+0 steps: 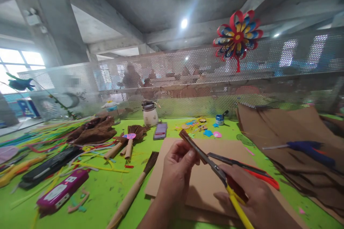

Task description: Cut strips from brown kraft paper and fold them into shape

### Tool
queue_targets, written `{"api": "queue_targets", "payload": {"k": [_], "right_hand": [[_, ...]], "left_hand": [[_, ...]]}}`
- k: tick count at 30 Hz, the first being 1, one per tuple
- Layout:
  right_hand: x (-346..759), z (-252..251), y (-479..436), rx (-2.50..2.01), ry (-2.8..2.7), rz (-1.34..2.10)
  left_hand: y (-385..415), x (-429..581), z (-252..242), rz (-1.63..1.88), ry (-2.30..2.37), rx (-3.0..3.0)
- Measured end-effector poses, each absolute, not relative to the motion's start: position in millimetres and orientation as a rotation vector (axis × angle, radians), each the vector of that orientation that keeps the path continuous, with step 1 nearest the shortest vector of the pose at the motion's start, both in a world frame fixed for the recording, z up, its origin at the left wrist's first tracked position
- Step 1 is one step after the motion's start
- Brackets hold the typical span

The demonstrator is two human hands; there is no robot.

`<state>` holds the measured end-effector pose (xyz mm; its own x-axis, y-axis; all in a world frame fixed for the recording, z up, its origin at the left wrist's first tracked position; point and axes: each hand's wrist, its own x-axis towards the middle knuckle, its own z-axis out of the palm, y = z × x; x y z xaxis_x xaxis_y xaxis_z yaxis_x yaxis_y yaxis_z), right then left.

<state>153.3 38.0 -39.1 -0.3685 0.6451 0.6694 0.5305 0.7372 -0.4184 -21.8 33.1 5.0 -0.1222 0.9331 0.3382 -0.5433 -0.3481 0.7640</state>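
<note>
Pinched in my left hand (178, 162) is a narrow piece of brown paper (185, 136), held up over the cardboard sheets (223, 144). My right hand (249, 189) grips a pair of scissors (233, 204) with yellow handles. Their metal blades lie along the brown paper, close to my left fingertips; whether they are apart is hard to see. Behind my right hand a red and black utility knife (264, 176) rests on the cardboard. To the left, a rolled paper stick with a fringed brown end (134, 188) lies on the green table (104, 188).
Brown paper sheets (287, 132) are stacked at right, with a blue glue gun (309, 150) on them. At left lie a purple box (63, 189), a black case (51, 166) and coloured strips. A phone (160, 130), a jar (149, 113) and a perforated screen (172, 78) stand farther back.
</note>
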Motion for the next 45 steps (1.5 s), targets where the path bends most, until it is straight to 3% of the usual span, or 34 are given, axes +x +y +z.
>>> {"api": "queue_targets", "payload": {"k": [22,45], "right_hand": [[153,-35,36,-0.910,-2.101,0.108],[145,-31,33,-0.904,-2.111,0.512]], "left_hand": [[32,-21,7,1.705,0.611,1.007],[32,-19,2,1.674,0.563,1.064]]}}
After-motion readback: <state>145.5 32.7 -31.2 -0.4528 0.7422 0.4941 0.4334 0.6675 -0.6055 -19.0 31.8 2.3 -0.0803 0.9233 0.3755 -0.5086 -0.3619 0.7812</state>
